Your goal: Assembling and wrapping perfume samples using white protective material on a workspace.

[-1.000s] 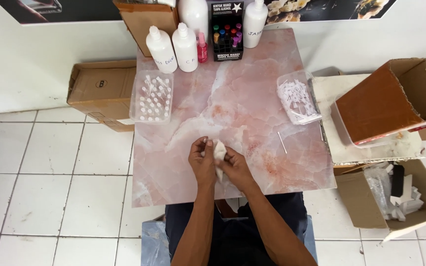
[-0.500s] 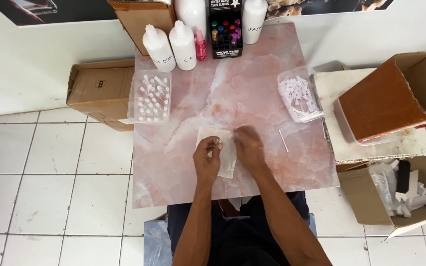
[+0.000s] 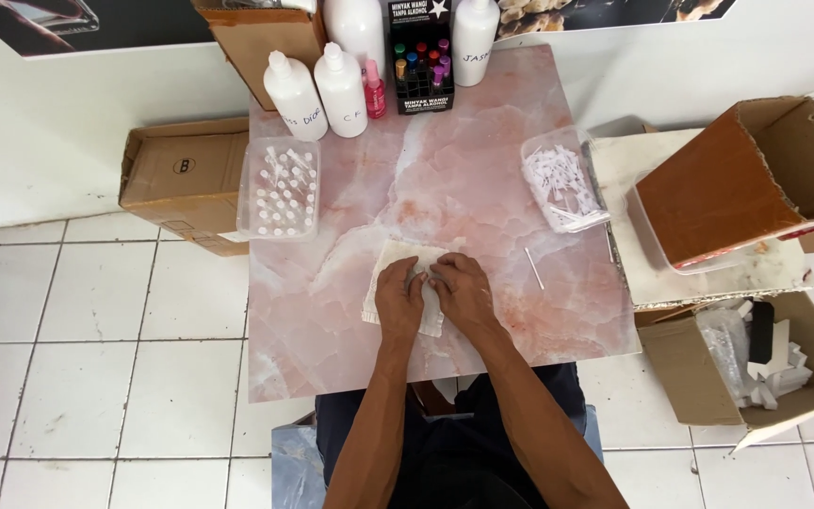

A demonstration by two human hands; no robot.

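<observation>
A pink marble surface (image 3: 482,188) stands on a white tile floor (image 3: 77,377), close to a white wall. Both hands lie on a small white cloth (image 3: 390,259) near the front middle of the surface. The left hand (image 3: 399,300) and the right hand (image 3: 459,292) press flat on it, side by side and touching. The fingers are spread and loose, not gripping anything. It looks like the cloth is being smoothed out flat. The next move likely needs gentle, even pressing so the cloth does not bunch up.

A thin white stick (image 3: 533,268) lies just to the right. A clear tray of small bottles (image 3: 280,188) sits at the back left, and a clear tub of white bits (image 3: 562,179) at the back right. White bottles (image 3: 317,90) stand along the back edge. There is open room all around the cloth, and the front edge is near the wrists.
</observation>
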